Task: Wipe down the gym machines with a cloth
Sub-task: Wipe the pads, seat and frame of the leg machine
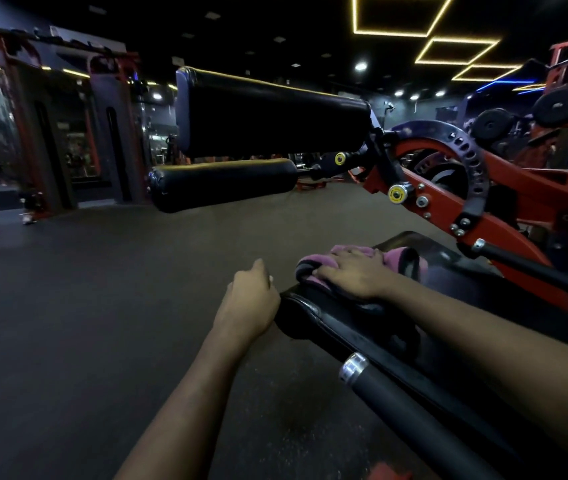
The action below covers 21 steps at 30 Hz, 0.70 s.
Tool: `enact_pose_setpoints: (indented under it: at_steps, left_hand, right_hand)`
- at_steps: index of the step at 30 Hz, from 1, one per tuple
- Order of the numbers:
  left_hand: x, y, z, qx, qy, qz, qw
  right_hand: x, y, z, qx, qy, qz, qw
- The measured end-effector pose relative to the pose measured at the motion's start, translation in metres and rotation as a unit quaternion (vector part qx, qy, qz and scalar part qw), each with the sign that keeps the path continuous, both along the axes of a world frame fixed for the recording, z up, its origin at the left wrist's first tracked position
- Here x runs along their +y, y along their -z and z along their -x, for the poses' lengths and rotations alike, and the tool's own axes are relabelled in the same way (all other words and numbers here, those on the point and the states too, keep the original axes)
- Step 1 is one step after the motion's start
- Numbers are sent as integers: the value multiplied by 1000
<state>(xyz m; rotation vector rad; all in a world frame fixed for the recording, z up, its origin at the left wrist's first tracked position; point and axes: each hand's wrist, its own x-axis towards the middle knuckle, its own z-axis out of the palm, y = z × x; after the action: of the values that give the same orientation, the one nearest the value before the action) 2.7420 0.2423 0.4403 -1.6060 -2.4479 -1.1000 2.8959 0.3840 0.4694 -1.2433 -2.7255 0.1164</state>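
Forearms (185,410) are stretched forward. Pink cloth (396,261) is pressed flat-fingered onto the seat pad (327,317) by the right hand (348,271); left hand (251,299) is curled, grasp unclear. Bunched cloth may be pushed off.

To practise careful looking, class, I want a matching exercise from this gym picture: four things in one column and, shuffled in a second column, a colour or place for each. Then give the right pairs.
Column one:
1. cloth
2. right hand
3. machine frame
4. knob

Column two:
A. yellow
B. lying flat on the cloth
C. pink
D. red

Pairs: 1-C; 2-B; 3-D; 4-A
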Motion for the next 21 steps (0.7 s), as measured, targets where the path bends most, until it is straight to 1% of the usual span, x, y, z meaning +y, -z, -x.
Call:
enact_pose_setpoints:
  at_steps: [2,4,5,7,9,11,12,14,16,19,21]
  left_hand:
    - [-6,-6,9,10,-20,-12,1000]
    - [-13,-8,19,16,-42,-20,999]
    - [-16,-9,24,14,-55,-24,998]
    - [-20,-9,33,9,-79,-31,996]
    - [-18,-9,41,3,-83,-33,996]
    - [-11,-9,45,3,-66,-38,997]
    - [-7,-9,45,4,-55,-41,998]
    - [-1,-10,44,2,-29,-48,998]
    - [2,-9,45,1,-9,-52,999]
    - [5,-10,50,11,7,-39,999]
    - [7,-12,52,12,13,-28,999]
  right_hand:
    - [4,-10,32,-69,5,13,998]
    - [-1,-14,65,-119,-23,49,991]
    - [-5,-14,76,-136,-42,52,988]
    - [-16,-10,81,-126,-99,18,987]
    - [-30,0,59,-70,-174,-31,982]
    - [-40,10,26,-38,-254,-79,963]
    - [-41,14,10,-47,-275,-77,957]
    - [-48,15,-15,-77,-275,-34,958]
    - [-51,9,-17,-100,-262,-18,960]
    - [-54,1,18,-118,-241,-39,962]
    - [-57,0,37,-127,-246,-66,959]
